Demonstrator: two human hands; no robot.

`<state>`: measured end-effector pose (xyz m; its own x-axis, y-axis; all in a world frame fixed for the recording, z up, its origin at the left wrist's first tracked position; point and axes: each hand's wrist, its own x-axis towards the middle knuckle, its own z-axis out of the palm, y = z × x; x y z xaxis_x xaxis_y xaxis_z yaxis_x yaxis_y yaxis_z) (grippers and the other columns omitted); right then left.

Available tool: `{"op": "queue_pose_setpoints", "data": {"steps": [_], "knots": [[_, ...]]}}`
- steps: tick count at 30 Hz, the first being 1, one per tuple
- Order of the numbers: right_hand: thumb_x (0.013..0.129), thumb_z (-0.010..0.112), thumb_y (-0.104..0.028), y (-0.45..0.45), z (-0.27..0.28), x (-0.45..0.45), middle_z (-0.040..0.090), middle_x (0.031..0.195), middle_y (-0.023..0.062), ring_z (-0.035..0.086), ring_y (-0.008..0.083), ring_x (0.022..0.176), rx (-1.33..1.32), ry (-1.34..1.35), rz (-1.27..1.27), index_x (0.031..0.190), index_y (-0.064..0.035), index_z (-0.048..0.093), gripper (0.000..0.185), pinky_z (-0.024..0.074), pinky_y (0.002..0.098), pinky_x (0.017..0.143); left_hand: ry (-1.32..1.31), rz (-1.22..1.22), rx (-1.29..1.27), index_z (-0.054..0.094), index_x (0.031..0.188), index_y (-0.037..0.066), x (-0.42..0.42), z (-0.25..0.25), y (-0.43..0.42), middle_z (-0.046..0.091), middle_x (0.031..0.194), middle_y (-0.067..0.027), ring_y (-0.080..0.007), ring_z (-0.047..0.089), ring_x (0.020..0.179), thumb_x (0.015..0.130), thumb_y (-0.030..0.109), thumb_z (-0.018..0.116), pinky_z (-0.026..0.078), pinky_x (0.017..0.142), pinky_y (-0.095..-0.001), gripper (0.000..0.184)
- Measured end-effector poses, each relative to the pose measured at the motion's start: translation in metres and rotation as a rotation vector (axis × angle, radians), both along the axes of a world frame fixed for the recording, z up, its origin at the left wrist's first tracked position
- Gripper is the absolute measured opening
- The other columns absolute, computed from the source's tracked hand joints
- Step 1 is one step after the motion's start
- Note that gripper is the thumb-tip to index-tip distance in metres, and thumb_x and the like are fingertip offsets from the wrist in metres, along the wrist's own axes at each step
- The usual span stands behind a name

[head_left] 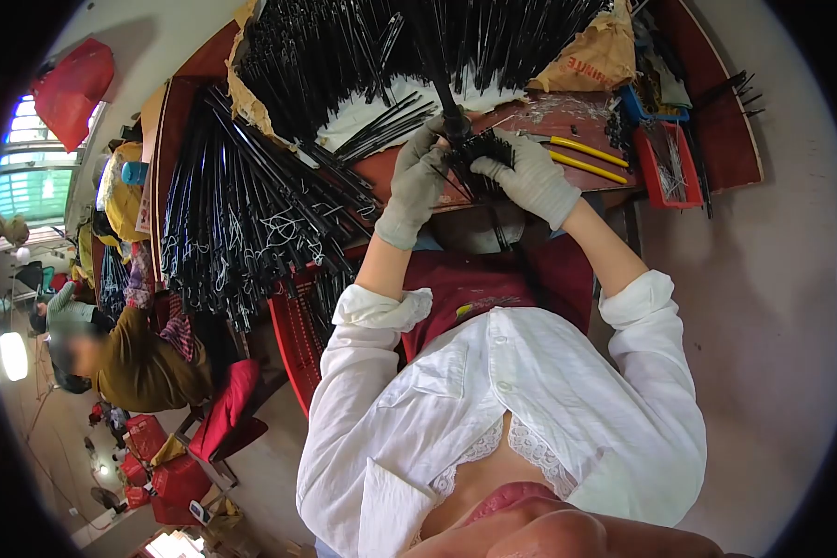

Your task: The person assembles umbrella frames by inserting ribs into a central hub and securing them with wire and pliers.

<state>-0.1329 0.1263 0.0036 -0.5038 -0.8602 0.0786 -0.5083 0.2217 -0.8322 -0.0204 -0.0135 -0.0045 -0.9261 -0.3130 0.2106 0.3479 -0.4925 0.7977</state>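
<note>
Both hands wear whitish work gloves and meet at the table's front edge. My left hand (415, 182) is closed around the left side of a black umbrella frame (481, 158), its fingers near the dark shaft. On the right side, my right hand (530, 177) has its thumb and fingers pressed on the same bundle of black ribs. The dark shaft (437, 70) runs away from me over the table. Pliers with yellow handles (589, 157) lie just right of my right hand. Loose black rods (391, 128) rest beyond my left hand.
A large pile of black ribs (316, 65) lies in torn brown paper (591, 60). More black frames with white cords (251, 205) hang over the table's left edge. At right stands a red bin (668, 166) beside a blue tray (656, 104). Another person (149, 363) sits at left.
</note>
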Motion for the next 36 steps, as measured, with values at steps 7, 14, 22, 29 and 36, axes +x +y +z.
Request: {"op": "queue_pose_setpoints", "data": {"steps": [7,14,22,29,36], "knots": [[0.084,0.055,-0.05,0.006,0.001,0.0,0.061,0.09,0.0203,0.057,0.0401,0.093,-0.039,-0.035,0.039,0.109,-0.0044,0.053,0.052,0.0446,0.0428,0.08,0.096,-0.096,0.162,0.049,0.122,-0.002,-0.008,-0.007,0.001,0.058,0.113,-0.0092,-0.0167,0.056,0.104,0.088,0.021,0.059,0.044,0.092,-0.03,0.042],[0.084,0.055,-0.053,0.011,0.002,-0.011,0.061,0.098,0.0216,0.056,0.0388,0.099,-0.036,0.001,0.149,0.112,-0.0044,0.052,0.056,0.0439,0.0413,0.085,-0.002,-0.216,0.002,0.057,0.114,-0.005,-0.028,-0.006,-0.018,0.06,0.112,-0.0105,-0.0157,0.058,0.098,0.084,0.022,0.064,0.046,0.088,-0.0285,0.041],[0.085,0.058,-0.043,0.015,-0.003,-0.015,0.062,0.101,0.0185,0.058,0.0338,0.097,-0.131,-0.163,0.153,0.112,-0.0036,0.053,0.048,0.0447,0.0372,0.084,-0.089,0.251,-0.244,0.052,0.121,-0.006,-0.026,-0.03,-0.025,0.057,0.12,-0.0145,-0.0197,0.054,0.109,0.09,0.028,0.055,0.038,0.098,-0.0306,0.046],[0.081,0.062,-0.038,0.015,0.026,-0.003,0.058,0.105,0.0151,0.059,0.0362,0.09,0.217,0.489,0.075,0.106,-0.0064,0.053,0.041,0.046,0.0428,0.078,-0.245,0.427,-0.539,0.016,0.138,0.001,-0.006,0.009,0.061,0.045,0.108,-0.0067,-0.0118,0.048,0.093,0.074,0.013,0.077,0.043,0.083,-0.0231,0.089],[0.072,0.072,-0.02,0.026,0.006,0.017,0.06,0.082,0.0109,0.06,0.0258,0.076,-0.17,-0.305,-0.273,0.089,-0.0038,0.062,0.025,0.0469,0.0325,0.069,-0.237,0.434,-0.491,0.034,0.12,0.007,-0.01,0.009,0.048,0.043,0.1,-0.0004,-0.0092,0.048,0.084,0.071,0.002,0.077,0.045,0.075,-0.0212,0.064]]}}
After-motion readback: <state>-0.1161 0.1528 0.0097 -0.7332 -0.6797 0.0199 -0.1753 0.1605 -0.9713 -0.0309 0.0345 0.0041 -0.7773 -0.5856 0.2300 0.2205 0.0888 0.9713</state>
